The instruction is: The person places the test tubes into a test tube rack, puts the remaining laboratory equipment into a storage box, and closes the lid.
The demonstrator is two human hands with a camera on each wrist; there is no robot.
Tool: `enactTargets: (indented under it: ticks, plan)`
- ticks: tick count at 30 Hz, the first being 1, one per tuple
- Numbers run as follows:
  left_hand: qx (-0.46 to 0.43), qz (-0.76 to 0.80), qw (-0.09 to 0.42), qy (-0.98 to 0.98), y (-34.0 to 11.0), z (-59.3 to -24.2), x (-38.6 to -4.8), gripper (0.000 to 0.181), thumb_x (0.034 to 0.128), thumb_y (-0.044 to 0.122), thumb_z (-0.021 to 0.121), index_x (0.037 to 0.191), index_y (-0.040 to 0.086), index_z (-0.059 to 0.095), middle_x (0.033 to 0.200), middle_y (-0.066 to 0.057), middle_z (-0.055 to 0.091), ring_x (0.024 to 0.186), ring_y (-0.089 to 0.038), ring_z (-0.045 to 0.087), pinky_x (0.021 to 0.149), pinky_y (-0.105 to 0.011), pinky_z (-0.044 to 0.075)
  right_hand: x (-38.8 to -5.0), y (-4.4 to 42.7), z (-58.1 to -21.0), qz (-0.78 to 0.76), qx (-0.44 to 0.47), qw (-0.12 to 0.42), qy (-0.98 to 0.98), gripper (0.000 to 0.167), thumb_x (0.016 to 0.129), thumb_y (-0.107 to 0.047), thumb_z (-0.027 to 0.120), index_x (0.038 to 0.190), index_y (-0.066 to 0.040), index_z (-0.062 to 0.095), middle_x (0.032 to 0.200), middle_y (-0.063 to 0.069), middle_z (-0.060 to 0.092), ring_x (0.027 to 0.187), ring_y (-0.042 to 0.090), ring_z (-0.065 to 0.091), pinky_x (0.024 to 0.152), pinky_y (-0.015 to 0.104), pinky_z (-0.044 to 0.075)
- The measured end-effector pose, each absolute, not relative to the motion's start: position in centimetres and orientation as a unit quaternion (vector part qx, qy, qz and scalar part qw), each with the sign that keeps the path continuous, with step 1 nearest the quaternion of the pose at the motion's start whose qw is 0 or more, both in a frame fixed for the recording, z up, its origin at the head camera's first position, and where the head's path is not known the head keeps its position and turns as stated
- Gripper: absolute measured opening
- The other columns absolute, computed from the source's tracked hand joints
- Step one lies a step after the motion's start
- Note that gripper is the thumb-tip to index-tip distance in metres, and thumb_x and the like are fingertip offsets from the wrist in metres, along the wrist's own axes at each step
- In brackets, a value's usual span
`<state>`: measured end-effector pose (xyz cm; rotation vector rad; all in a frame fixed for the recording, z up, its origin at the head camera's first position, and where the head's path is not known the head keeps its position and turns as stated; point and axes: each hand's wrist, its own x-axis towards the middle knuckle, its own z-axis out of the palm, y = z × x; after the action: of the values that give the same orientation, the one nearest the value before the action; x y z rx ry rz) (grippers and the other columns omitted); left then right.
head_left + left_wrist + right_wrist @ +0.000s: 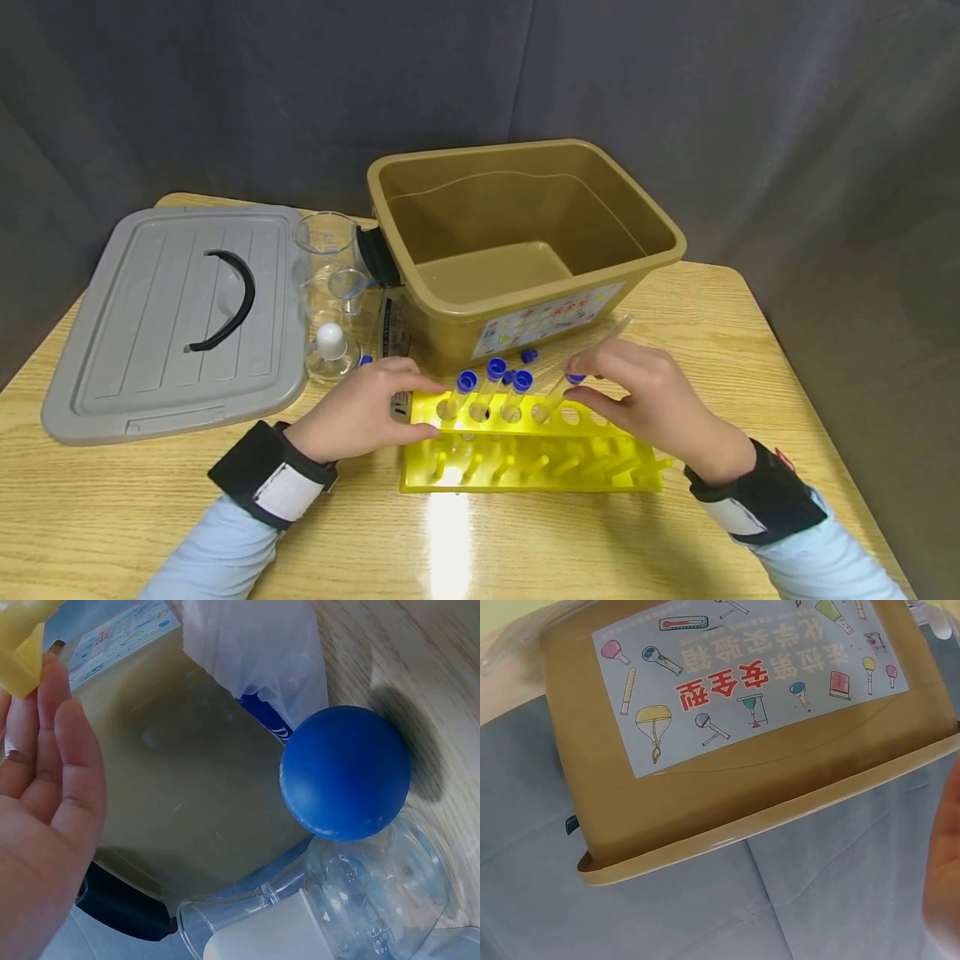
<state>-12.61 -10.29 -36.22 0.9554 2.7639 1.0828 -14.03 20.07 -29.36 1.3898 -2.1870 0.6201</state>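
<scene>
A yellow test tube rack (459,482) stands on the table, with three blue-capped test tubes (492,385) upright in its left holes. My left hand (360,410) grips the rack's left end between thumb and fingers; the left wrist view also shows this hand (64,780) at a yellow corner of the rack (21,671). With my right hand (648,392) I pinch another blue-capped test tube (555,398) near its cap, its lower part at the fourth hole and leaning slightly right. Only the edge of this hand (943,877) enters the right wrist view.
Behind the rack stands an open brown bin (450,333) with a printed label (742,690). A grey lid (165,350) lies left. Between them are a beaker (326,233), a white-topped bottle (330,343) and other clear vessels. A blue cap (529,356) lies near the bin.
</scene>
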Motion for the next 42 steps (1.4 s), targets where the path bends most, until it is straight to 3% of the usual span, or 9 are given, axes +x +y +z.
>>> enactTargets:
  ticks: [10, 20, 26, 29, 33, 35, 39, 42]
  plan:
    - [0.305, 0.348, 0.014, 0.887, -10.3, -36.2, -12.6, 0.043, 0.0739, 0.03, 0.078, 0.112, 0.013, 0.069, 0.09, 0.005, 0.061, 0.073, -0.013, 0.052, 0.064, -0.021, 0.042, -14.2, 20.1, -29.6, 0.21, 0.508, 0.222, -0.805, 0.032, 0.091, -0.035, 0.05, 0.087, -0.007, 0.063, 0.083, 0.003, 0.069, 0.073, 0.016, 0.066, 0.066, 0.028, 0.053]
    - [0.307, 0.348, 0.008, 0.886, -10.3, -36.2, -12.7, 0.042, 0.0728, 0.03, 0.079, 0.11, 0.012, 0.069, 0.089, 0.006, 0.061, 0.076, -0.013, 0.054, 0.068, -0.023, 0.044, -14.4, 20.1, -30.2, 0.194, 0.499, 0.194, -0.822, 0.036, 0.091, -0.04, 0.046, 0.09, -0.007, 0.061, 0.082, 0.002, 0.068, 0.07, 0.013, 0.064, 0.061, 0.024, 0.052]
    - [0.305, 0.348, 0.011, 0.886, -10.3, -36.2, -12.6, 0.042, 0.0732, 0.03, 0.078, 0.11, 0.012, 0.069, 0.089, 0.006, 0.061, 0.078, -0.013, 0.055, 0.069, -0.023, 0.045, -14.6, 20.8, -29.6, 0.185, 0.492, 0.13, -0.84, 0.051, 0.092, -0.049, 0.047, 0.114, -0.005, 0.058, 0.094, 0.003, 0.068, 0.078, 0.014, 0.064, 0.064, 0.027, 0.052]
    - [0.305, 0.346, 0.01, 0.887, -10.2, -36.2, -12.6, 0.042, 0.0734, 0.031, 0.078, 0.111, 0.013, 0.069, 0.089, 0.006, 0.061, 0.077, -0.013, 0.054, 0.068, -0.023, 0.044, -15.5, 22.1, -28.4, 0.212, 0.457, 0.097, -0.858, 0.046, 0.089, -0.036, 0.062, 0.12, -0.003, 0.057, 0.1, 0.005, 0.068, 0.086, 0.015, 0.063, 0.068, 0.025, 0.052]
    - [0.306, 0.345, 0.007, 0.888, -10.2, -36.2, -12.7, 0.042, 0.0735, 0.031, 0.078, 0.111, 0.013, 0.069, 0.089, 0.006, 0.061, 0.076, -0.013, 0.053, 0.068, -0.023, 0.044, -18.5, 25.0, -27.8, 0.213, 0.353, 0.06, -0.909, 0.022, 0.083, -0.008, 0.069, 0.105, -0.005, 0.067, 0.096, 0.005, 0.07, 0.083, 0.013, 0.06, 0.068, 0.02, 0.05]
    - [0.305, 0.345, 0.01, 0.888, -10.2, -36.2, -12.7, 0.042, 0.0738, 0.031, 0.078, 0.111, 0.013, 0.069, 0.09, 0.006, 0.062, 0.078, -0.012, 0.055, 0.07, -0.024, 0.046, -20.2, 26.4, -29.2, 0.177, 0.319, 0.025, -0.931, 0.017, 0.082, -0.002, 0.067, 0.099, -0.006, 0.07, 0.095, 0.006, 0.07, 0.082, 0.014, 0.06, 0.067, 0.022, 0.05]
    - [0.305, 0.343, 0.014, 0.888, -10.2, -36.2, -12.7, 0.042, 0.074, 0.031, 0.077, 0.111, 0.012, 0.069, 0.091, 0.005, 0.062, 0.079, -0.012, 0.056, 0.072, -0.026, 0.047, -22.9, 28.4, -33.5, 0.104, 0.356, -0.06, -0.927, 0.021, 0.081, 0.001, 0.067, 0.102, -0.003, 0.07, 0.101, 0.01, 0.069, 0.091, 0.024, 0.062, 0.074, 0.035, 0.053]
    - [0.308, 0.343, 0.012, 0.887, -10.2, -36.2, -12.6, 0.043, 0.0741, 0.031, 0.077, 0.111, 0.012, 0.069, 0.091, 0.005, 0.062, 0.076, -0.012, 0.054, 0.069, -0.024, 0.045, -23.7, 29.0, -35.7, 0.074, 0.402, -0.076, -0.909, 0.025, 0.079, 0.005, 0.067, 0.104, -0.001, 0.07, 0.104, 0.012, 0.068, 0.099, 0.031, 0.061, 0.085, 0.043, 0.05]
